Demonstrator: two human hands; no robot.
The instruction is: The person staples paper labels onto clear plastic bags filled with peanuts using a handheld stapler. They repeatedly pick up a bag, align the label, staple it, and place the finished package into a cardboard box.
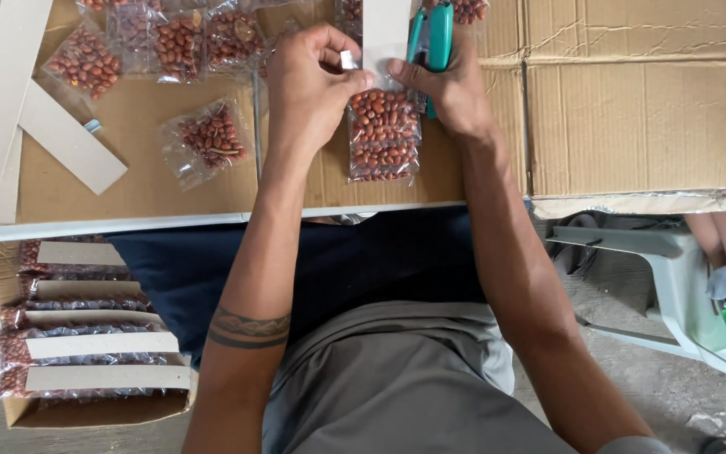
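Observation:
My left hand [308, 80] pinches the top of a small clear bag of red-brown peanuts [384, 134] that hangs over a cardboard-covered table [170, 181]. A grey card strip [384, 29] sits over the bag's top edge. My right hand [451, 88] grips the other side of that edge and also holds a teal stapler [432, 38], upright against the strip. Loose peanut bags [203, 139] lie to the left on the table.
Grey card strips [69, 134] lie at the left of the table. A cardboard box [86, 345] on the floor holds several finished bags with card headers. A flattened carton [644, 92] covers the right. A white plastic chair [674, 277] stands at the right.

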